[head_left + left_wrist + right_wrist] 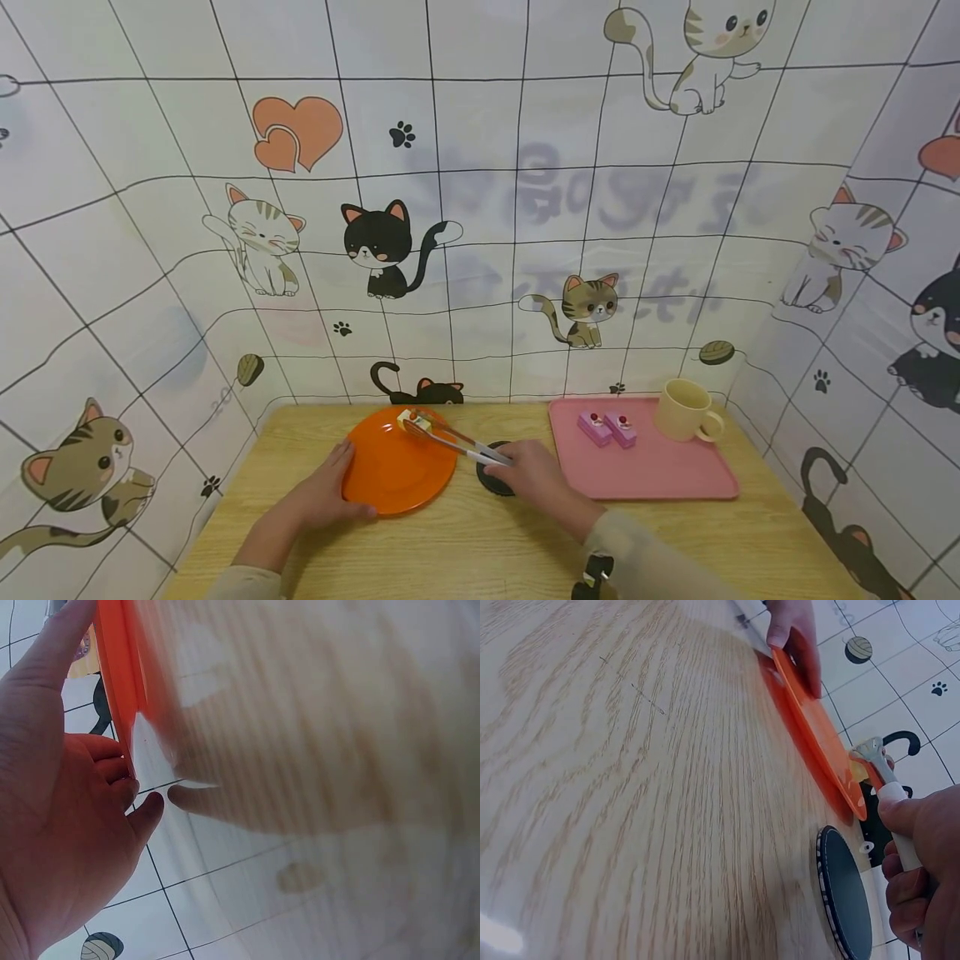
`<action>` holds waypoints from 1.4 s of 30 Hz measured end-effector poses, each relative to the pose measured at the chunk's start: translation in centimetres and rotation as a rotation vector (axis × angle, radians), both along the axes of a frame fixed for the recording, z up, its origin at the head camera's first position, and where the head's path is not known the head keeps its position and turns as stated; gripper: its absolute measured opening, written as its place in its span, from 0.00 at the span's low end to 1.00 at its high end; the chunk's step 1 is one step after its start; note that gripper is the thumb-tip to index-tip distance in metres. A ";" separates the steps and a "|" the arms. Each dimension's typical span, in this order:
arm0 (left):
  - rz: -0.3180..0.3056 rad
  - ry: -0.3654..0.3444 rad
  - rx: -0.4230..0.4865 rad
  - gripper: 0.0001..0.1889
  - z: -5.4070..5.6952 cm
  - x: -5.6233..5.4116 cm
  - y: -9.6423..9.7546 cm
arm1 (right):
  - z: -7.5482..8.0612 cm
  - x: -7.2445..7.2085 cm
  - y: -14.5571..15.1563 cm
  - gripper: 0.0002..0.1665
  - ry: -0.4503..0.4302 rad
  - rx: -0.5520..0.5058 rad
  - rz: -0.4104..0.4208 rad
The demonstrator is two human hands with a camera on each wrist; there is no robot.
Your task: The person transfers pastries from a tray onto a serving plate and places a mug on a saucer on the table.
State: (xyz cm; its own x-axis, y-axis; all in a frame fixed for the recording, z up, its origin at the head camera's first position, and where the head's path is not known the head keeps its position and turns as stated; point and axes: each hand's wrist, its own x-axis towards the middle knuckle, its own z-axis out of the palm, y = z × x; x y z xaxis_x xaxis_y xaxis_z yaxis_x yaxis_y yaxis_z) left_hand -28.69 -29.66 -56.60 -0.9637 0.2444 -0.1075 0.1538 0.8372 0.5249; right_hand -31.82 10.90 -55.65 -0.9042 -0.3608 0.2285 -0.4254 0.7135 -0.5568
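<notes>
My left hand [322, 492] holds the left edge of an orange plate [397, 471], its thumb at the near rim and its fingers along the left side. In my right hand [534, 479] is a pair of metal tongs [480, 454] with white handles. The tips of the tongs are around a small pale-yellow cake piece [415, 422] at the far part of the plate. The right wrist view shows the tongs [892, 793] reaching over the plate [821, 731], with fingers curled round the handle.
A dark round coaster [491, 481] lies under the right hand, between plate and tray. On the pink tray [637, 479] at the right are two pink cake pieces [594, 430] and a yellow mug [682, 408]. A cat-patterned wall [480, 333] borders the wooden table [450, 558].
</notes>
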 end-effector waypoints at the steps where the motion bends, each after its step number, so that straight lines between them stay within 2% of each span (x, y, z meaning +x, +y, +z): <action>1: 0.000 0.001 -0.001 0.73 0.0 0.0 0.0 | -0.1 0.0 -0.1 0.09 -0.007 0.006 -0.002; 11: 0.006 -0.002 -0.004 0.73 0.1 0.2 0.0 | -0.4 -0.1 -0.8 0.08 -0.099 -0.014 0.004; 27: 0.008 0.001 -0.016 0.74 -0.1 0.1 0.0 | -0.7 -0.3 -1.0 0.07 -0.084 -0.012 0.021; 42: 0.006 0.008 -0.016 0.73 0.1 0.2 0.1 | -0.9 -0.5 -0.9 0.08 -0.114 -0.034 0.010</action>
